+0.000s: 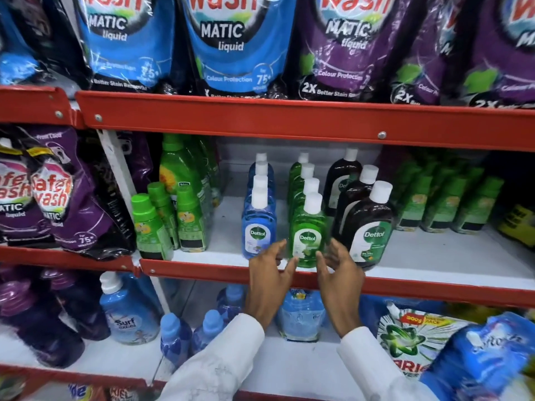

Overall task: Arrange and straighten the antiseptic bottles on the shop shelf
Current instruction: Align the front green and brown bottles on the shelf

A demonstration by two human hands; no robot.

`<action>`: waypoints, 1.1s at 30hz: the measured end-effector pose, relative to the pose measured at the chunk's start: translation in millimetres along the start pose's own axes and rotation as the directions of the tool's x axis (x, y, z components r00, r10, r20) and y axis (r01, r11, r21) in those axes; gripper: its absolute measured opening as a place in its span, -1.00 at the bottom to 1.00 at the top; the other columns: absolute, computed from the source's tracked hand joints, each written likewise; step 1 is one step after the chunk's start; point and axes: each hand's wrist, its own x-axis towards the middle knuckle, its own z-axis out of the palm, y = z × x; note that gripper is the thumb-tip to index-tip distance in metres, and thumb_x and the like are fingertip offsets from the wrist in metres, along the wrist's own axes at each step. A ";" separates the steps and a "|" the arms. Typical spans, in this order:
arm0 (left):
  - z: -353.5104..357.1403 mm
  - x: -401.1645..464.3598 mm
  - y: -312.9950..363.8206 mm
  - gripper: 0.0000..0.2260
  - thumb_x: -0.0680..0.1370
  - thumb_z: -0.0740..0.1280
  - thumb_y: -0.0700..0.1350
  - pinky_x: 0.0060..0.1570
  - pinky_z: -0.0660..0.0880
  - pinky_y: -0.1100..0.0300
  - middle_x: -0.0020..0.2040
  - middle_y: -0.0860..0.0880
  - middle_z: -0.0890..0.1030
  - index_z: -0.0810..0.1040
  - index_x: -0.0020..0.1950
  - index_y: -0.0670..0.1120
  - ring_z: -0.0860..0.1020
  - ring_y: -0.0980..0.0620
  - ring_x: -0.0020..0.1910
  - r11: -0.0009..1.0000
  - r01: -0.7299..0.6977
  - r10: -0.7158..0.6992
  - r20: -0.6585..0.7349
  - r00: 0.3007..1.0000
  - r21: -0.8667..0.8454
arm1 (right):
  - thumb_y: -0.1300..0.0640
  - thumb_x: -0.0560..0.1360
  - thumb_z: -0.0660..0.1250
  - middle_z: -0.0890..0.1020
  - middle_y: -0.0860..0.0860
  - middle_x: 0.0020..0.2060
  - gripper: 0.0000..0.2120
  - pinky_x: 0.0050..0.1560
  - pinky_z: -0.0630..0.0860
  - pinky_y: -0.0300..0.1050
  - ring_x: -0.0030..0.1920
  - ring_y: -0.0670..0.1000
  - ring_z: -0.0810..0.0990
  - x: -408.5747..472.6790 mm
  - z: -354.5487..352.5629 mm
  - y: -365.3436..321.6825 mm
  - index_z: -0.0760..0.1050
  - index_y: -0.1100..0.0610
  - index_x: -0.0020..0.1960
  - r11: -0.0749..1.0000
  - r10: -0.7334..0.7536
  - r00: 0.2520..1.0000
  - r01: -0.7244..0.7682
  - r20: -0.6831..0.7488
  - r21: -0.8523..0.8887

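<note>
Three rows of Dettol antiseptic bottles stand upright on the white middle shelf (434,256), each row running front to back. The blue row's front bottle (258,224) is on the left, the green front bottle (308,235) in the middle, the dark brown front bottle (369,227) on the right. My left hand (270,277) and my right hand (338,270) hover at the shelf's red front edge, one on each side of the green front bottle. Both have fingers spread and hold nothing. The left fingertips are close to the green bottle's base; whether they touch it I cannot tell.
Small green bottles (170,221) crowd the shelf left of the blue row, and more green bottles (443,204) stand to the right. Detergent pouches (228,41) hang above. Blue softener bottles (130,308) and a detergent pack (411,342) fill the shelf below.
</note>
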 end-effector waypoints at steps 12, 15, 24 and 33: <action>16.2 7.0 7.7 -0.73 0.48 0.48 -0.20 0.00 0.59 0.37 0.01 0.05 0.67 0.63 0.17 -0.19 0.65 0.17 -0.09 0.993 0.080 -0.081 -0.010 0.997 -0.090 | 0.19 0.51 0.40 0.72 0.10 0.04 -0.69 0.11 0.55 -0.22 -0.07 -0.13 0.63 10.0 -5.7 3.0 0.57 0.24 0.24 1.000 0.002 0.997 -0.001 0.080 -0.003; 17.2 -1.5 7.8 -0.72 0.48 0.49 -0.15 0.00 0.55 0.43 0.05 0.06 0.68 0.62 0.19 -0.11 0.65 0.21 -0.05 0.987 0.088 -0.104 -0.122 0.987 -0.131 | 0.18 0.49 0.42 0.73 0.00 0.00 -0.73 0.06 0.61 -0.24 -0.07 -0.16 0.69 2.0 -21.3 9.3 0.61 0.15 0.19 0.992 0.032 0.999 -0.035 0.028 0.121; 71.8 -18.4 44.2 -0.71 0.51 0.38 -0.07 0.07 0.57 0.22 0.03 -0.03 0.73 0.62 0.22 -0.05 0.67 0.10 -0.04 0.998 -0.038 0.040 0.038 0.998 -0.048 | 0.28 0.48 0.32 0.63 0.06 0.11 -0.60 0.11 0.53 -0.01 0.03 0.11 0.60 49.3 -90.6 62.4 0.46 0.07 0.30 0.996 0.071 0.995 -0.075 -0.068 -0.045; 97.2 -5.7 47.1 -0.75 0.56 0.37 -0.17 0.17 0.46 0.30 0.15 -0.14 0.70 0.62 0.22 -0.17 0.66 -0.04 0.12 0.998 0.009 -0.013 0.060 0.998 0.064 | 0.16 0.47 0.41 0.73 0.01 0.02 -0.65 0.10 0.58 -0.08 0.00 0.02 0.69 73.6 -108.1 75.5 0.57 0.06 0.25 0.988 0.080 0.965 -0.043 0.249 -0.151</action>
